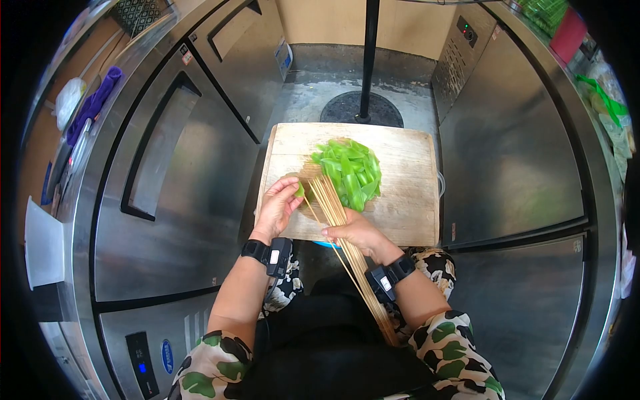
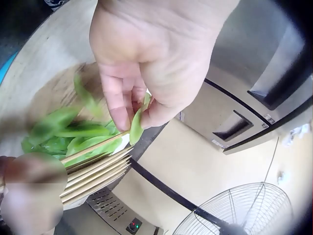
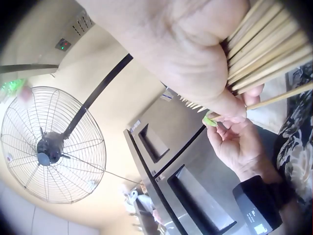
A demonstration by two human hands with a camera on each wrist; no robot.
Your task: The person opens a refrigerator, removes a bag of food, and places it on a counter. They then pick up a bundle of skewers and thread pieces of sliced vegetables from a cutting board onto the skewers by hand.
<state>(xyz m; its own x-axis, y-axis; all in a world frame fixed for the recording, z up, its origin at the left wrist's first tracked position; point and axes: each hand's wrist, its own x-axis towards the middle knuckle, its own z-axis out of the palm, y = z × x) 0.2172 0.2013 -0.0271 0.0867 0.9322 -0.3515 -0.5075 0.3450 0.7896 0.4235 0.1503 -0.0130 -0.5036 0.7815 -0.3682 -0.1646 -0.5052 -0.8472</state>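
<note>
Wooden board (image 1: 407, 200), heap of green slices (image 1: 349, 172)

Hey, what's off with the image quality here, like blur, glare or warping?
Head view: black corners, cabinet edges bowed by the wide lens, soft glare on the steel doors. Left wrist view: the right hand badly blurred, wall washed out. Right wrist view: dark corners, pale highlights on the palm nearest the lens.

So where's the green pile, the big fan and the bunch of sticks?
Green pile (image 1: 353, 172): head view, middle of the heap.
Big fan (image 3: 45, 158): right wrist view, its hub.
Bunch of sticks (image 1: 331, 201): head view, near the tips.
</note>
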